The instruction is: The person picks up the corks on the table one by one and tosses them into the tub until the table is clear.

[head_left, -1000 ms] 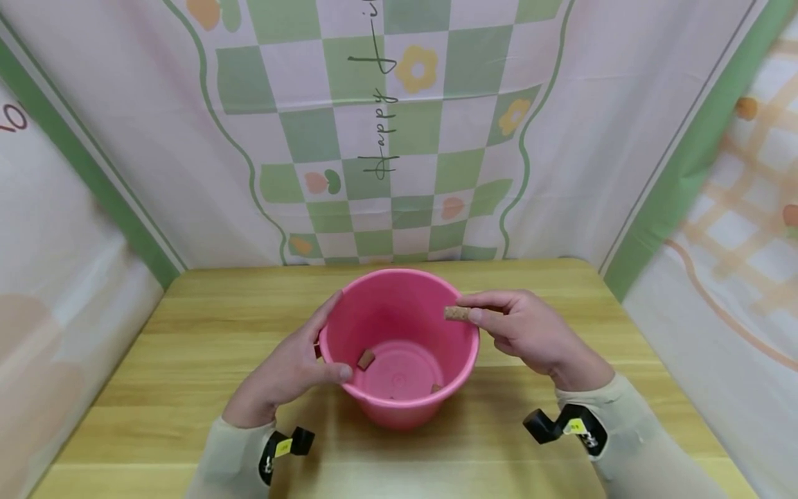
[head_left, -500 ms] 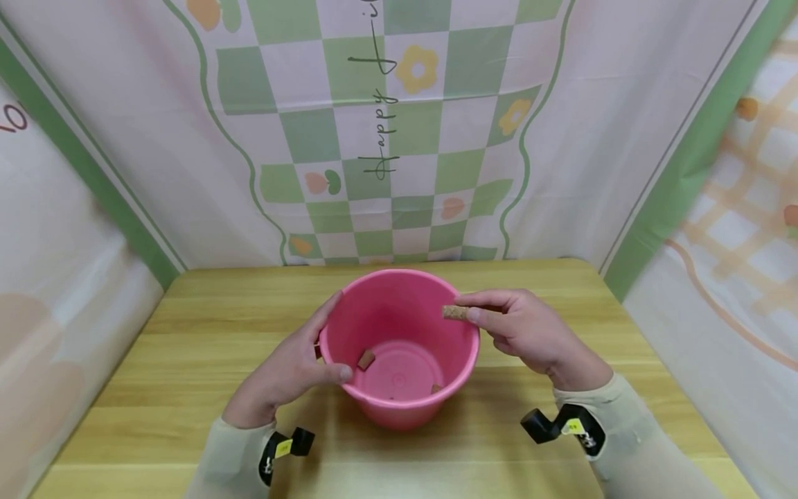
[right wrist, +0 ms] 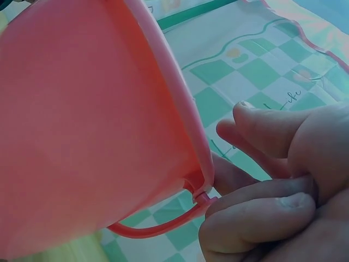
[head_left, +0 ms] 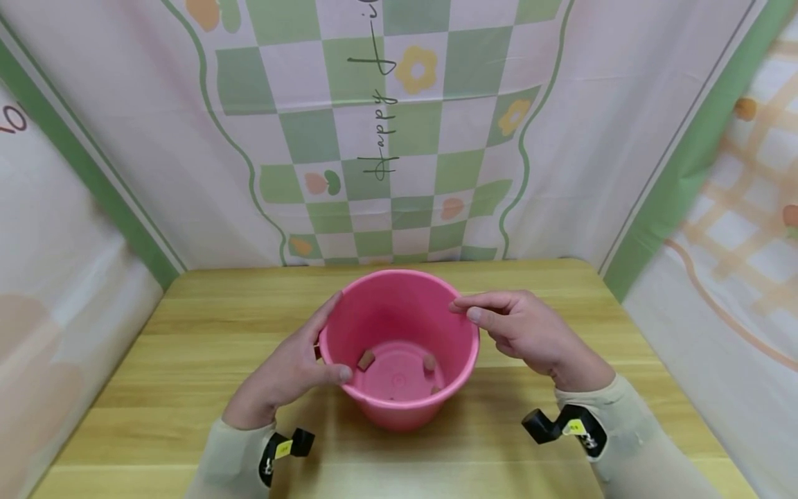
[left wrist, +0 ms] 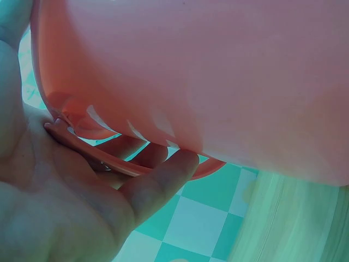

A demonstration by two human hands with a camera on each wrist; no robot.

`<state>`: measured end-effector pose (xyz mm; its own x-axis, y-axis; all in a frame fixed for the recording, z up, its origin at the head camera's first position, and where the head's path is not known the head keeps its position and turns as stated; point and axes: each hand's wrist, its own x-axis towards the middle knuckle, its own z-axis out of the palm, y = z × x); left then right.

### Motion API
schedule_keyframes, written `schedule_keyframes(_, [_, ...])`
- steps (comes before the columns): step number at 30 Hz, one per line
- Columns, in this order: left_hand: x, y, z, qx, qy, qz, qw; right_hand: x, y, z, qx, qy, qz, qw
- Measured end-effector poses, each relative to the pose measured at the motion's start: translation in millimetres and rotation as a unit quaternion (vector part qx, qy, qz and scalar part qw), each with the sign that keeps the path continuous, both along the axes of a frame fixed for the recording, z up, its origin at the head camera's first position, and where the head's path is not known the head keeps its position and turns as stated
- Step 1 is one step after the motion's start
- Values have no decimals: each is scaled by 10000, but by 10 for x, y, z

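Observation:
A pink bucket (head_left: 399, 416) stands on the table, its mouth tilted towards the head camera. My left hand (head_left: 296, 364) grips its left side, thumb over the rim; the left wrist view shows the fingers on the outer wall by the handle (left wrist: 117, 162). At the right rim is my right hand (head_left: 530, 333), thumb and index finger a little apart with nothing between them, other fingers bent. Inside the bucket a cork (head_left: 429, 362) is near the right wall, a small brown piece (head_left: 366, 360) lies at the left, and another brown piece (head_left: 436, 390) is partly hidden by the front rim.
The wooden table (head_left: 206, 333) reaches back to a hanging cloth (head_left: 361, 125) with green and white checks. More printed cloth (head_left: 717, 263) hangs along the sides. In the right wrist view, a pink handle (right wrist: 158, 226) hangs outside the bucket, below the rim.
My right hand has let go of the cork, which has dropped to the bucket's bottom. My left hand and the bucket stay where they were.

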<state>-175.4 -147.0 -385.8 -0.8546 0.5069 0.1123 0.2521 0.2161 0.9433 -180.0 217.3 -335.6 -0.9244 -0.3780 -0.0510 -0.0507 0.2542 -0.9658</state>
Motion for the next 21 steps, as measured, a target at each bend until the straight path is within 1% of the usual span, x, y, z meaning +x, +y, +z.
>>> schedule_keyframes(6, [9,7,5,15,-24,1,10000,-7,18,-15,-65,-18,25,10000])
schedule_keyframes(13, [9,0,11,65,-9,-23,10000,-13,8,-28,-260,-122,-4,9996])
schedule_keyframes(17, [8,-2,9,105,-55,-26,9999,-7,16,-52,-570,-177,-44,9982])
schedule_keyframes(21, [5,0,6,189,-123,-50,9997,-10,51,-96,-1036,-163,51,9945])
